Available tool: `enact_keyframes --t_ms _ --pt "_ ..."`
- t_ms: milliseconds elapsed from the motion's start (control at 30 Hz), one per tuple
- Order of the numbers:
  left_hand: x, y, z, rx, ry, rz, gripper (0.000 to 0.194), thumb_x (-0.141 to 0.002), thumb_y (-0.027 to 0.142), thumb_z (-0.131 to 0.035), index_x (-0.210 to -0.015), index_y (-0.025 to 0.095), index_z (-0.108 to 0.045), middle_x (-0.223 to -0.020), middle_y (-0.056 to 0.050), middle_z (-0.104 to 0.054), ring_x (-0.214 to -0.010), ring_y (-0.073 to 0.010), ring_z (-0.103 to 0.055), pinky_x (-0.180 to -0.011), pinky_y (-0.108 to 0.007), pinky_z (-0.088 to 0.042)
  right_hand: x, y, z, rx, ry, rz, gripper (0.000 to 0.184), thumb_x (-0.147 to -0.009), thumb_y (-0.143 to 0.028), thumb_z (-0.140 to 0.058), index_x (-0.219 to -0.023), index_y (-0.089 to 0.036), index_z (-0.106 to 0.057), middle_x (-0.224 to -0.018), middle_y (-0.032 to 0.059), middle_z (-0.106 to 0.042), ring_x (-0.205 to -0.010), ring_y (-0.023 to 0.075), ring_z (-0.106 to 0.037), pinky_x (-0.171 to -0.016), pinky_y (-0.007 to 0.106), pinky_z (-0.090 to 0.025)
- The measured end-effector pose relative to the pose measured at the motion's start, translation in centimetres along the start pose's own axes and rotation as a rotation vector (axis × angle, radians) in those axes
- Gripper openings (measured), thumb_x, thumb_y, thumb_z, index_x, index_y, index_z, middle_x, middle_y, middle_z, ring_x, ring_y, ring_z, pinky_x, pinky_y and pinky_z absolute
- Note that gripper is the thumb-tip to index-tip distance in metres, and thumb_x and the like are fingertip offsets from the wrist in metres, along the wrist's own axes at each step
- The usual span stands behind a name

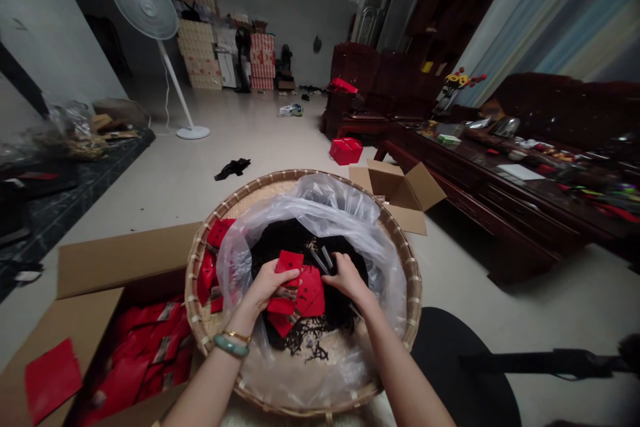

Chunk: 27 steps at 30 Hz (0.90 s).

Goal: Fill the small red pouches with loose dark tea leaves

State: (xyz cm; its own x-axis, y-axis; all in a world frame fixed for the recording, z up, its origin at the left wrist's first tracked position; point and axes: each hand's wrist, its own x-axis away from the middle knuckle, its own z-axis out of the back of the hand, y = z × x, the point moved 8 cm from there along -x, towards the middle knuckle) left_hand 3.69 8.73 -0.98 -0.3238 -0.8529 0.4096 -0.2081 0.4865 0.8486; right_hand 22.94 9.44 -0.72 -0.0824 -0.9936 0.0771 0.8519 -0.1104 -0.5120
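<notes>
My left hand (pixel 270 285) is closed on a small red packet (pixel 290 268), thumb across its face. More red packets (pixel 311 292) lie just below and to the right of it. In my right hand (pixel 346 277) are tongs with two flat grey prongs (pixel 323 257), pointing up and left. Both hands are over a heap of black dried strips (pixel 280 233) inside a clear plastic bag (pixel 345 210). The bag lies open in a round woven bamboo basket (pixel 415 280). Loose strips (pixel 313 340) are scattered near the bag's front.
An open carton (pixel 130 260) full of red packets (pixel 145 353) stands at the left. Another open carton (pixel 425 190) is beyond the basket, near a red box (pixel 346 151). A black round base (pixel 465 373) is at the right; a white fan (pixel 193 132) stands farther back.
</notes>
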Motion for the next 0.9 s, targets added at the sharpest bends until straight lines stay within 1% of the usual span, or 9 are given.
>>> enact_keyframes --t_ms 67,167,267,367,433,533,633,800,900 --pt "0.0 0.0 -0.1 -0.002 -0.003 -0.009 0.046 -0.052 0.031 -0.082 -0.085 0.013 -0.055 -0.068 -0.004 -0.066 -0.052 -0.0166 -0.064 -0.045 -0.027 -0.054 0.1 0.0 -0.4 0.007 -0.007 -0.007 0.056 -0.062 -0.025 -0.070 -0.114 -0.012 -0.055 -0.102 0.0114 -0.056 -0.093 0.0229 -0.055 -0.080 0.028 -0.042" --pt "0.0 -0.1 -0.1 -0.018 -0.009 -0.007 0.047 -0.052 0.031 -0.082 -0.087 0.013 -0.056 -0.071 -0.005 -0.067 -0.055 -0.0172 -0.065 -0.045 -0.026 -0.054 0.2 0.3 -0.7 -0.038 -0.049 -0.039 0.043 -0.064 -0.022 -0.067 -0.105 -0.010 -0.062 -0.098 0.0129 -0.058 -0.088 0.0232 -0.056 -0.078 0.030 -0.043" --pt "0.0 -0.2 0.0 -0.030 -0.019 0.001 0.047 -0.054 0.032 -0.081 -0.088 0.013 -0.056 -0.066 -0.003 -0.066 -0.054 -0.0174 -0.065 -0.046 -0.027 -0.054 0.3 0.4 0.3 -0.274 -0.052 -0.052 0.047 -0.066 -0.022 -0.066 -0.112 -0.011 -0.060 -0.105 0.0122 -0.060 -0.093 0.0231 -0.057 -0.079 0.031 -0.043" --pt "0.0 -0.2 0.0 -0.044 -0.027 -0.002 0.046 -0.054 0.032 -0.081 -0.089 0.013 -0.057 -0.066 -0.004 -0.066 -0.054 -0.0180 -0.065 -0.046 -0.028 -0.054 1.0 -0.6 1.0 -0.625 -0.199 -0.019 0.053 -0.070 -0.031 -0.065 -0.120 -0.016 -0.056 -0.109 0.0081 -0.063 -0.089 0.0213 -0.059 -0.070 0.029 -0.046" --pt "0.0 -0.1 -0.2 -0.060 -0.041 -0.018 0.046 -0.055 0.032 -0.081 -0.090 0.013 -0.058 -0.073 -0.006 -0.068 -0.059 -0.0192 -0.067 -0.048 -0.028 -0.054 1.7 -2.0 1.2 -0.742 -0.327 0.031 0.056 -0.071 -0.036 -0.064 -0.122 -0.016 -0.055 -0.106 0.0067 -0.066 -0.083 0.0204 -0.061 -0.064 0.028 -0.046" --pt "0.1 0.1 -0.9 -0.101 -0.070 -0.049 0.046 -0.054 0.030 -0.081 -0.091 0.012 -0.061 -0.080 -0.007 -0.070 -0.064 -0.0194 -0.067 -0.053 -0.028 -0.055 2.1 -4.0 1.8 -0.704 -0.379 0.112 0.054 -0.069 -0.037 -0.067 -0.119 -0.017 -0.059 -0.105 0.0057 -0.067 -0.085 0.0214 -0.060 -0.066 0.029 -0.047" --pt "0.3 0.0 -1.3 -0.143 -0.079 -0.029 0.046 -0.054 0.030 -0.081 -0.091 0.012 -0.061 -0.075 -0.006 -0.070 -0.061 -0.0190 -0.067 -0.051 -0.028 -0.055 1.9 -5.3 1.7 -0.623 -0.369 0.149 0.047 -0.068 -0.034 -0.067 -0.112 -0.018 -0.065 -0.102 0.0045 -0.069 -0.087 0.0230 -0.060 -0.071 0.031 -0.047" --pt "0.6 -0.2 -1.3 -0.164 -0.058 0.011 0.047 -0.052 0.033 -0.081 -0.088 0.012 -0.058 -0.072 -0.006 -0.068 -0.059 -0.0198 -0.066 -0.047 -0.029 -0.054 1.4 -6.1 1.0 -0.631 -0.364 0.179 0.038 -0.070 -0.029 -0.061 -0.104 -0.017 -0.068 -0.096 0.0029 -0.070 -0.084 0.0227 -0.061 -0.074 0.032 -0.047" --pt "0.4 0.1 -1.2 -0.147 -0.051 -0.030 0.048 -0.055 0.035 -0.079 -0.092 0.012 -0.058 -0.072 -0.003 -0.067 -0.055 -0.0161 -0.064 -0.046 -0.026 -0.053 1.5 -6.2 1.0 -0.620 -0.372 0.205 0.037 -0.070 -0.027 -0.059 -0.104 -0.017 -0.069 -0.093 0.0015 -0.071 -0.082 0.0219 -0.061 -0.076 0.032 -0.045"
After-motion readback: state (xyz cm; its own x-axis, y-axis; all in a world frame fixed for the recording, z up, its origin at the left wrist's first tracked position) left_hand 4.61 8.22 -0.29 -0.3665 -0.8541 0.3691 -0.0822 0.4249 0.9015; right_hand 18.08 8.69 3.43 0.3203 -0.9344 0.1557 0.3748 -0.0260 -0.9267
